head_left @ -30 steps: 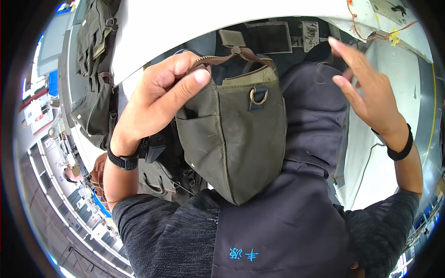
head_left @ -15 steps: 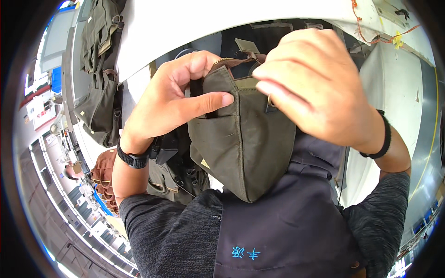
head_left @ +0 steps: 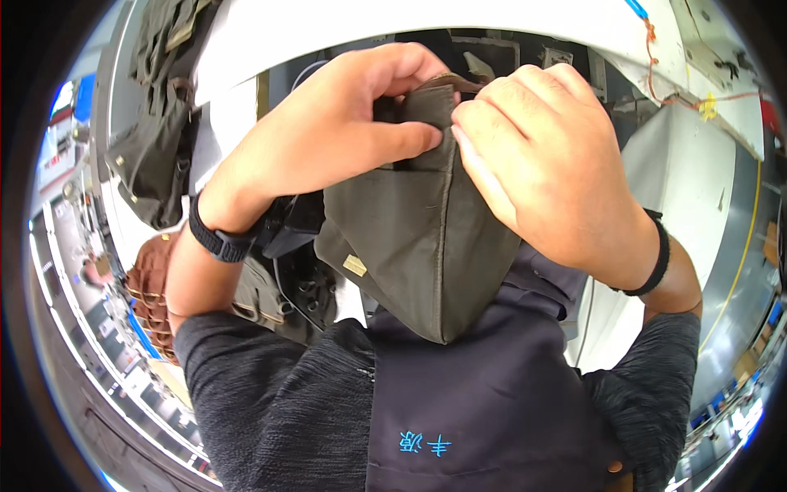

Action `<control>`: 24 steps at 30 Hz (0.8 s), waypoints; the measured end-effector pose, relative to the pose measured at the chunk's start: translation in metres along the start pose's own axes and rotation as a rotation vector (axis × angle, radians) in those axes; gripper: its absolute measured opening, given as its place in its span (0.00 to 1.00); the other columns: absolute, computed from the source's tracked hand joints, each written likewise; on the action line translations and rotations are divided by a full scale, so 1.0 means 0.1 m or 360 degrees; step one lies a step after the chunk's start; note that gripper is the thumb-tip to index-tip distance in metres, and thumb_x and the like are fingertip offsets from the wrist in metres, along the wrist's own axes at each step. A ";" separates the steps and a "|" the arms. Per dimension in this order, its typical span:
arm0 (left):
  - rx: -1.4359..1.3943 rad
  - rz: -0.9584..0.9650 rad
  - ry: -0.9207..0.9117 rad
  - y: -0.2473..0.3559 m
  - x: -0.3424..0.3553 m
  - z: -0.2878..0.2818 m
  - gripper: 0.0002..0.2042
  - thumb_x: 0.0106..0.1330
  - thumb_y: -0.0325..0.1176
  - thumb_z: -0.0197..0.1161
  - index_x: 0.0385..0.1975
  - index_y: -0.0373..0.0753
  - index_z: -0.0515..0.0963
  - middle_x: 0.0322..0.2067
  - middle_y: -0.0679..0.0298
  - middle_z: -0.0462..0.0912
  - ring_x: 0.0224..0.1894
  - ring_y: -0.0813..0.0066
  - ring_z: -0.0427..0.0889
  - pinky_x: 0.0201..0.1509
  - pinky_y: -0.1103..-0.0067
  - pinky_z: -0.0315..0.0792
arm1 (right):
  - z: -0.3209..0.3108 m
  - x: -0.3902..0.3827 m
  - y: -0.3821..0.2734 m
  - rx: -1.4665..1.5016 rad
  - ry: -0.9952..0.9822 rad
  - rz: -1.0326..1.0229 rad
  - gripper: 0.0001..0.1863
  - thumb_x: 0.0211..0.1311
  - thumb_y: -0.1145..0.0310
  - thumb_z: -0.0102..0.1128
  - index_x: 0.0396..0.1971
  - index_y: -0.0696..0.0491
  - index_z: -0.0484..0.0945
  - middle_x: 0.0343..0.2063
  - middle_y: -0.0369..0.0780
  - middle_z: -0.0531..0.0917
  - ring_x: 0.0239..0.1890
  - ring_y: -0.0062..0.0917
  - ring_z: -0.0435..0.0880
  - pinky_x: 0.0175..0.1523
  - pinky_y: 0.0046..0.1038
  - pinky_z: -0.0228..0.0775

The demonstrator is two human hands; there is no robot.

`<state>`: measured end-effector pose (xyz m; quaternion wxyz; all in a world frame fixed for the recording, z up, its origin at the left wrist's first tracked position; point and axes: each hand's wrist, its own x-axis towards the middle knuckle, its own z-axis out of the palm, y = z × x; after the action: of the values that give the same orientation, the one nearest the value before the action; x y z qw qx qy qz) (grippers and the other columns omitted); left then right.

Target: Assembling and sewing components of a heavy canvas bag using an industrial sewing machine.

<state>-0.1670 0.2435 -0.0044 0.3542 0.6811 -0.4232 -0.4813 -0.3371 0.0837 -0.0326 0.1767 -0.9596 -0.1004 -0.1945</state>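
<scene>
An olive-green bag, with a side pocket and a small pale yellow tab, stands in front of my dark apron. My left hand grips its upper corner, thumb across the pocket top and fingers curled behind a brown trimmed edge. My right hand is closed at the same corner from the right, fingertips pressed to the seam. It covers much of the bag's upper right, so what exactly its fingers pinch is hidden.
A white worktop curves behind the bag, with orange cord at its right. More olive bags lie at the left, above brown bags. Dark gear sits under the worktop edge. A person is far off at the left.
My right hand came from the right, fingers apart, onto the bag's top and closed there, covering the metal ring. My left hand shifted up and right; the bag turned to show more pocket.
</scene>
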 end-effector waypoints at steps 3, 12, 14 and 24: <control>0.0216 0.0102 0.0119 -0.04 0.03 0.05 0.18 0.64 0.19 0.65 0.54 0.31 0.75 0.47 0.67 0.82 0.54 0.82 0.79 0.59 0.80 0.73 | 0.04 0.05 -0.03 -0.0115 -0.0048 -0.0049 0.12 0.45 0.77 0.72 0.31 0.56 0.78 0.32 0.39 0.78 0.34 0.33 0.78 0.41 0.34 0.67; -0.0218 -0.0137 -0.0054 0.00 -0.09 -0.05 0.15 0.67 0.23 0.68 0.51 0.35 0.76 0.46 0.72 0.79 0.47 0.89 0.75 0.49 0.88 0.70 | -0.19 0.11 0.29 0.0059 0.0337 0.0182 0.10 0.46 0.83 0.66 0.29 0.56 0.76 0.26 0.38 0.79 0.30 0.30 0.80 0.39 0.31 0.72; -0.0304 -0.0148 -0.0069 -0.04 -0.10 -0.08 0.16 0.66 0.21 0.68 0.52 0.34 0.74 0.47 0.72 0.78 0.49 0.88 0.74 0.52 0.87 0.70 | -0.22 0.05 0.32 0.0052 0.0320 0.0239 0.10 0.47 0.83 0.66 0.30 0.57 0.77 0.26 0.38 0.80 0.31 0.29 0.81 0.40 0.30 0.73; -0.0508 -0.0047 -0.0161 -0.13 -0.04 -0.06 0.20 0.64 0.20 0.70 0.54 0.34 0.73 0.48 0.70 0.78 0.51 0.85 0.75 0.54 0.85 0.71 | 0.12 0.00 0.13 0.0518 0.0208 -0.0254 0.10 0.54 0.79 0.71 0.37 0.57 0.83 0.36 0.41 0.84 0.36 0.34 0.84 0.41 0.33 0.76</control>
<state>-0.1591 0.2528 -0.0126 0.4289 0.5972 -0.3486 -0.5813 -0.3298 0.0759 -0.0468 0.3196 -0.8928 -0.1946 -0.2509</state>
